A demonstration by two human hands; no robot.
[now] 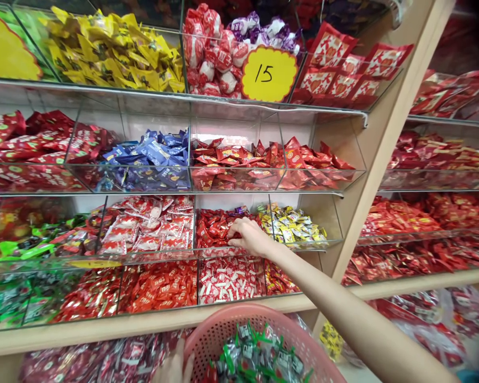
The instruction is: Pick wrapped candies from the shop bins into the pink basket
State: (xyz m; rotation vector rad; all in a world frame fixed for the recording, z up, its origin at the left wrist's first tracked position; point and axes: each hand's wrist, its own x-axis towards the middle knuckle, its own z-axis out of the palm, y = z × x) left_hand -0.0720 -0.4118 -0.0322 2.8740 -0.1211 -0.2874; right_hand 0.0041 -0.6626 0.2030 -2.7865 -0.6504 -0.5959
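Note:
My right hand (249,236) reaches into a clear compartment of small red wrapped candies (212,226) on the third shelf from the top. Its fingers are curled together over the candies; whatever lies between them is hidden. At the bottom edge, my left hand (173,368) grips the left rim of a pink perforated plastic basket (201,332). In the basket lie many wrapped candies (259,354) with clear, green and dark wrappers. Right of my right hand is a compartment of yellow and white wrapped candies (295,223).
Clear dividers and front lips separate the candy bins. Red-and-white candies (231,279) lie below, blue packets (154,151) above. A yellow price tag reads 15 (269,74). A slanting wooden upright (387,127) stands at right. Bagged candies (131,359) lie under the wooden ledge (104,332).

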